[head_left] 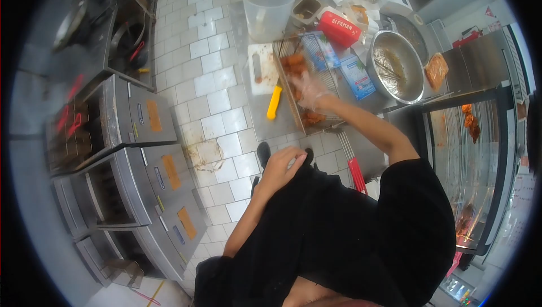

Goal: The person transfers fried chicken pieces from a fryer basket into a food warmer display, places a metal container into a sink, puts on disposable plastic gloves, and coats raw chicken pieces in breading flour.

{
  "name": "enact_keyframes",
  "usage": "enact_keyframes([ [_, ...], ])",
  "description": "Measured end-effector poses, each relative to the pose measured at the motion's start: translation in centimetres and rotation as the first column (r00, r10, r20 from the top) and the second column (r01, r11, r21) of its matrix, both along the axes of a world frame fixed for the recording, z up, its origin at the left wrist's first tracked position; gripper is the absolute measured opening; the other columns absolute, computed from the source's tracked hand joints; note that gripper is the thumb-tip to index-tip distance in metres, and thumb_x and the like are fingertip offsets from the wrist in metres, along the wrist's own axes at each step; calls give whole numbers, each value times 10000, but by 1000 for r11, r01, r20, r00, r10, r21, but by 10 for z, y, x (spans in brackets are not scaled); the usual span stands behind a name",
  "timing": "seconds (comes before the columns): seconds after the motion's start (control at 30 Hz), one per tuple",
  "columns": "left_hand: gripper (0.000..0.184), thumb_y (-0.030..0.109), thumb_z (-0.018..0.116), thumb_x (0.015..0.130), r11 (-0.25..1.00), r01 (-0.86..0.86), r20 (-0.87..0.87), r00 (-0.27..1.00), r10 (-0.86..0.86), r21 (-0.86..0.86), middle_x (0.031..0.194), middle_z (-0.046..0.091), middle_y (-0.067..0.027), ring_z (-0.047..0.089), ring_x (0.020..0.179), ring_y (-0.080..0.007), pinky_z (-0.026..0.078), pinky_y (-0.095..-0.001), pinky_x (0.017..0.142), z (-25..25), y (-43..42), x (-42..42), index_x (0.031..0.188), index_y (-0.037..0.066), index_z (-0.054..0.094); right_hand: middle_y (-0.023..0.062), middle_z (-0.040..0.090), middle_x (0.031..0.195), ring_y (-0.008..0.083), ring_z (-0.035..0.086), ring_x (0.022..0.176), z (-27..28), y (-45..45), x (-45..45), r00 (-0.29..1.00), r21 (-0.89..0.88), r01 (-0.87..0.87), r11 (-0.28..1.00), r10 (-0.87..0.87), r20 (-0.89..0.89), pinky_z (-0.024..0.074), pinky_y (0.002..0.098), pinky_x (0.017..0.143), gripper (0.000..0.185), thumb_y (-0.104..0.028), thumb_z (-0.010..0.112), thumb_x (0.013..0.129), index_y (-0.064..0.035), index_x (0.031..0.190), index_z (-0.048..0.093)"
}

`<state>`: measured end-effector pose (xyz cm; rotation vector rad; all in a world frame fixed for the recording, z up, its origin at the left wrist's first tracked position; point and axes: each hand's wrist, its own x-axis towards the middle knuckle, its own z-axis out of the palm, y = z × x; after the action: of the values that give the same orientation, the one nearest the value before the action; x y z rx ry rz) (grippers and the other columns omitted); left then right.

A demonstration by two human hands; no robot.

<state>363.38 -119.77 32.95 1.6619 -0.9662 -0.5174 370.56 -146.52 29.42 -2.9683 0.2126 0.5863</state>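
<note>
My right hand, in a clear plastic glove, reaches into a shallow wire-rack tray on the metal worktop. Its fingers are at reddish-brown fried pieces, which look like chicken; motion blur hides whether it grips one. My left hand is bare and held in front of my black shirt, away from the worktop. Its fingers are curled, and what they hold, if anything, cannot be made out. Beside the tray lie a yellow-handled knife and a white cutting board.
Around the tray stand a clear plastic jug, a red box, a blue-and-white packet and a steel bowl with a whisk. Red-handled tongs hang by the worktop edge. A glass display cabinet is at right, steel ovens at left.
</note>
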Motion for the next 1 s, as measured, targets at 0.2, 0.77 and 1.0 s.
enact_keyframes([
  [0.2, 127, 89, 617, 920, 1000, -6, -147, 989, 10, 30, 891, 669, -122, 646, 788, -212, 494, -298, 702, 7, 3, 7, 962, -24, 657, 161, 344, 1500, 271, 519, 1207, 51, -47, -42, 969, 744, 205, 636, -236, -65, 454, 439, 1033, 833, -150, 723, 746, -226, 1479, 333],
  [0.77, 190, 153, 534, 993, 1000, -11, -358, 934, 12, 6, 886, 658, -101, 609, 777, -163, 487, -290, 762, 23, -40, 30, 939, -17, 601, 107, 545, 1253, 284, 548, 1184, 202, -296, -408, -98, 464, -864, 195, -969, 226, 487, 439, 997, 666, -73, 564, 666, -106, 1326, 482],
  [1.0, 208, 184, 536, 993, 985, -160, -358, 918, 170, 58, 886, 648, -89, 605, 769, -161, 483, -287, 746, 25, -50, 8, 928, -4, 598, 126, 559, 1212, 329, 547, 1141, 192, -414, -449, -230, 107, -958, 267, -934, 273, 511, 493, 949, 515, -250, 580, 744, -120, 1237, 514],
])
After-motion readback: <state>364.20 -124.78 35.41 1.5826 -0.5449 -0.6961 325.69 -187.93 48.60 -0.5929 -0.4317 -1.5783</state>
